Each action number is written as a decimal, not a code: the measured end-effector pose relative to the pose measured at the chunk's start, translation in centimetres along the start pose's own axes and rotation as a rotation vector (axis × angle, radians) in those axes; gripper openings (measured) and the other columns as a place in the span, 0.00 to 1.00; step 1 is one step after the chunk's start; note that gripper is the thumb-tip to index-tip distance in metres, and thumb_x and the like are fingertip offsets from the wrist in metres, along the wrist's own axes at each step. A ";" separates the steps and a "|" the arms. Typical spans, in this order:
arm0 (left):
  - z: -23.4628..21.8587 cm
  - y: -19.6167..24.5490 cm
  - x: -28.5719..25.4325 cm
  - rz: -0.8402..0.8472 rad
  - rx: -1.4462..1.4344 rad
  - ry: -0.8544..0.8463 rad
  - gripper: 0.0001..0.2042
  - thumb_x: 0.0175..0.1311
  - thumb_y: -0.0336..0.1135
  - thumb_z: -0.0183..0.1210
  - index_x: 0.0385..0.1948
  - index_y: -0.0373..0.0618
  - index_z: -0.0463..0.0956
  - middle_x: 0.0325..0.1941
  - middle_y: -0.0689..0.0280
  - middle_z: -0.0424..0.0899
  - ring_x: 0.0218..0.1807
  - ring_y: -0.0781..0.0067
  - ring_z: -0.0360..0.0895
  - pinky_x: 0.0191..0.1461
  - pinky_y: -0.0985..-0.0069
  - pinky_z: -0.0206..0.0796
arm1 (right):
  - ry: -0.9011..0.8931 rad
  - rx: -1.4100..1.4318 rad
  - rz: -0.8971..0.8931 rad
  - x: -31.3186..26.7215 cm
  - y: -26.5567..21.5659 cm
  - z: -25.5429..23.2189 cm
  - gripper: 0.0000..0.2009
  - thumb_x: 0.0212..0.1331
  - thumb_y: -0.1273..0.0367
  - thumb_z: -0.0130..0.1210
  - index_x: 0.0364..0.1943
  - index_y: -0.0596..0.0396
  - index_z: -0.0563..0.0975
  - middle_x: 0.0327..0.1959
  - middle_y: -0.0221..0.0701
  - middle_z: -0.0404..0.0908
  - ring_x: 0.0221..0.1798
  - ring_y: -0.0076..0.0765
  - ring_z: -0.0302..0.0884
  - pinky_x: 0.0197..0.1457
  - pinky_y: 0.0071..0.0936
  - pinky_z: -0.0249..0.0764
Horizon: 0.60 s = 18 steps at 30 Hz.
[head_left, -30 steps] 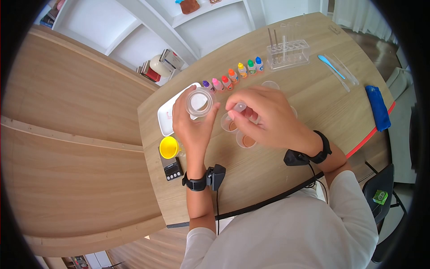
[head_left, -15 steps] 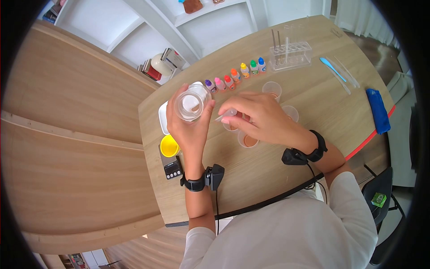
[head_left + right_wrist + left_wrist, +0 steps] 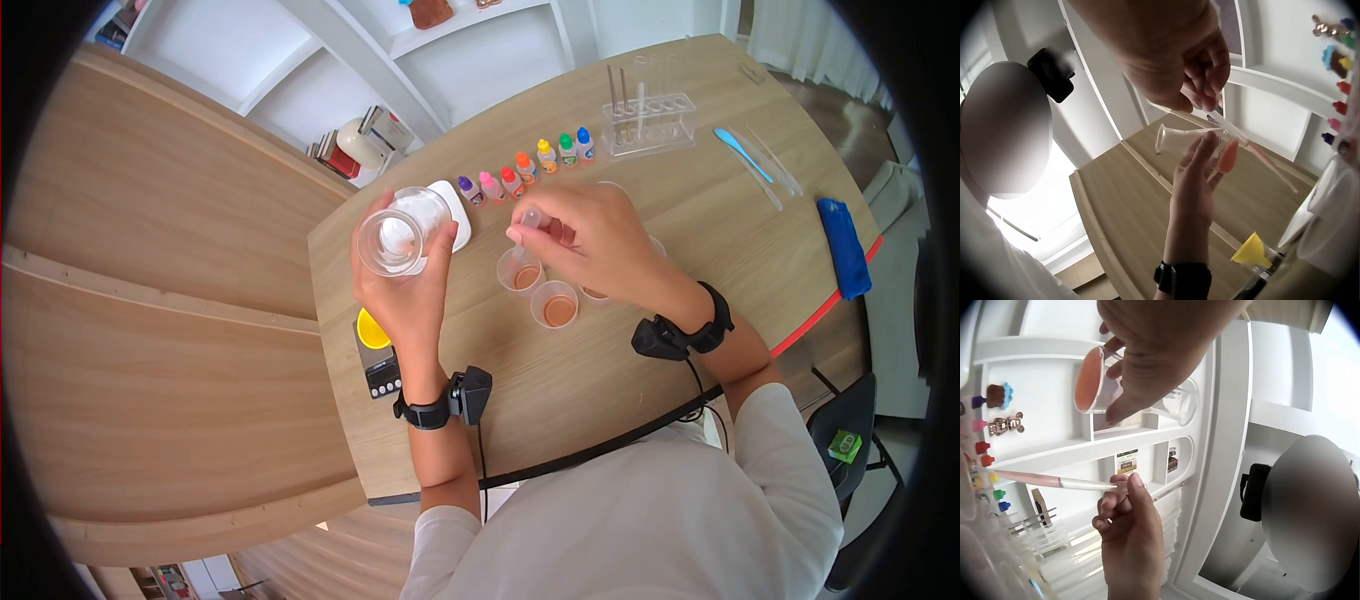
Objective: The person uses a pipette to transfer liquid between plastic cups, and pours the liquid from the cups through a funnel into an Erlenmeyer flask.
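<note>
My left hand [image 3: 400, 300] grips a clear conical flask [image 3: 424, 210], its flared mouth facing up toward the head camera. Orange-pink liquid [image 3: 1089, 381] shows at the flask's base in the left wrist view. To the right, my right hand [image 3: 595, 240] pinches the bulb end of a clear plastic dropper [image 3: 531, 220]. Pinkish liquid fills part of the dropper's stem [image 3: 1041, 480], which points down over a clear plastic cup [image 3: 519, 272]. That cup and a second cup [image 3: 555, 306] beside it hold brownish-orange liquid.
Small colour bottles [image 3: 526, 168] stand in a row behind the hands. A white tray [image 3: 458, 215] lies behind the flask. At left are a yellow funnel [image 3: 373, 330] and a digital scale [image 3: 384, 378]. A test tube rack [image 3: 650, 128] and a blue pouch [image 3: 843, 248] are at right.
My left hand has moved left with the flask, away from the right hand. The dropper has swung from pointing left to pointing down over the cups.
</note>
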<state>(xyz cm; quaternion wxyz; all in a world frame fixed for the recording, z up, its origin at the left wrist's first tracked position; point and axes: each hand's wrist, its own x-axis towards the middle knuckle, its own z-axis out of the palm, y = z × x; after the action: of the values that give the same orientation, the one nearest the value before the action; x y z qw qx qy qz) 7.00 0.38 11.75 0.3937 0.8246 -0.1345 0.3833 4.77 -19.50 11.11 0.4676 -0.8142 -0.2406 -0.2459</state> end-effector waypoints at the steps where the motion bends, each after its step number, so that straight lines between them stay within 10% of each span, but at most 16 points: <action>1: 0.0 0.1 0.0 -0.001 0.000 0.001 0.25 0.43 0.31 0.75 0.46 0.38 0.78 0.49 0.60 0.82 0.48 0.64 0.81 0.52 0.69 0.72 | 0.008 -0.072 -0.015 0.0 0.2 0.0 0.06 0.57 0.67 0.62 0.30 0.53 0.79 0.21 0.28 0.77 0.21 0.28 0.73 0.24 0.26 0.66; 18: -0.2 0.3 0.1 -0.029 -0.029 -0.010 0.25 0.42 0.29 0.75 0.46 0.37 0.78 0.49 0.60 0.82 0.48 0.64 0.81 0.52 0.70 0.72 | -0.135 -0.130 0.137 0.0 2.8 1.0 0.07 0.56 0.63 0.62 0.29 0.50 0.79 0.14 0.27 0.72 0.17 0.27 0.68 0.22 0.28 0.59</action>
<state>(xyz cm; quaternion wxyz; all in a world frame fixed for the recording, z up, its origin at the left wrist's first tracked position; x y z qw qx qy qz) 6.80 0.33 12.04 0.4105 0.8226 -0.1297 0.3714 6.72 -19.87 8.84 0.4122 -0.8721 -0.1989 -0.1729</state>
